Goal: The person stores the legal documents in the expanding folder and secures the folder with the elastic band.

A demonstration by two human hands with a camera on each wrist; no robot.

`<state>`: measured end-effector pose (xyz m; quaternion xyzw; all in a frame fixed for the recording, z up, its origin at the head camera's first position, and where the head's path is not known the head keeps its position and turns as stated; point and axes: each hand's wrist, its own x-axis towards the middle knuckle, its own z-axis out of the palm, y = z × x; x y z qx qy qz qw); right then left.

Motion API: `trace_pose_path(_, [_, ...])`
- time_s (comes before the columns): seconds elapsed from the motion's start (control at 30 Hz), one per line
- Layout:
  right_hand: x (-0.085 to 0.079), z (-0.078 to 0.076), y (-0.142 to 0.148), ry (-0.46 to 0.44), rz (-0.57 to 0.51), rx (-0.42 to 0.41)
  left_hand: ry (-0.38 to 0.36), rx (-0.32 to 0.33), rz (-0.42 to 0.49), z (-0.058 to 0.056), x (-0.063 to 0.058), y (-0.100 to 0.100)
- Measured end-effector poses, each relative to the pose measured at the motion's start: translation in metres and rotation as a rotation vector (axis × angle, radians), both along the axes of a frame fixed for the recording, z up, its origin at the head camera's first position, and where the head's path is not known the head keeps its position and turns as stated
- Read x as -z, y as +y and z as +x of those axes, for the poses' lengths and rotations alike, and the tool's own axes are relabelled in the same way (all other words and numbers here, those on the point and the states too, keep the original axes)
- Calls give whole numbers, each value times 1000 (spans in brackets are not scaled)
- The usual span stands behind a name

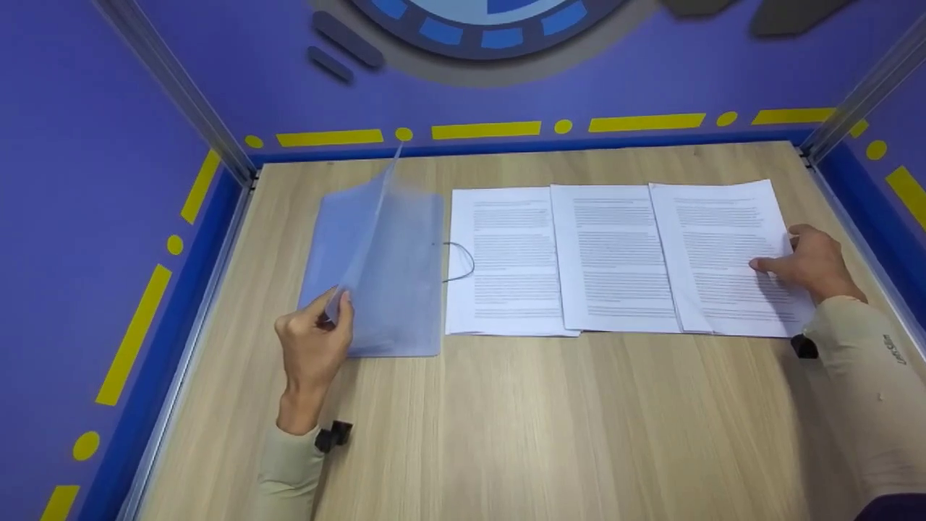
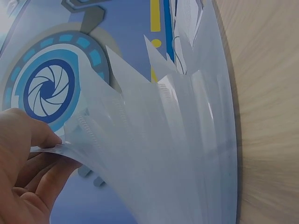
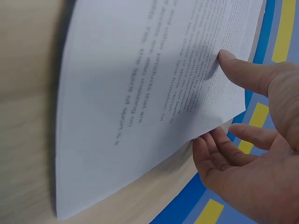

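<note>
On the left of the table lies a translucent display folder (image 1: 405,297) with clear pockets, partly lifted open. My left hand (image 1: 312,344) pinches the near left corner of its raised leaf between thumb and fingers. In the left wrist view several clear pockets (image 2: 154,121) fan out from that grip. At the far right my right hand (image 1: 819,264) holds the right edge of a stack of printed sheets (image 1: 723,239). Its thumb lies on the print while the other fingers (image 3: 217,149) are at and under the paper's edge, which is slightly raised.
A middle paper stack (image 1: 615,253) and a left paper stack (image 1: 506,260) lie side by side, overlapping slightly. A thin dark elastic loop (image 1: 472,262) reaches from the folder onto the left stack. Blue panels (image 1: 463,94) with metal posts enclose the wooden table (image 1: 542,420).
</note>
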<state>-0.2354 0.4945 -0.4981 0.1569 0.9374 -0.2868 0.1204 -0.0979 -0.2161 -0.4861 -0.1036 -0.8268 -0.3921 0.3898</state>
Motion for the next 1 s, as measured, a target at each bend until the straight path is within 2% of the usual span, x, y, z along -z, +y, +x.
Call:
trace_pose_path(0.37, [-2, -2, 5, 40, -29, -18, 4, -7, -12, -1, 0, 1])
trace_pose_path(0.7, [-1, -1, 20, -46, -54, 14, 4, -11, -18, -1, 0, 0])
trace_pose_path(1.0, [6, 5, 40, -34, -10, -33, 11, -23, -13, 0, 2, 0])
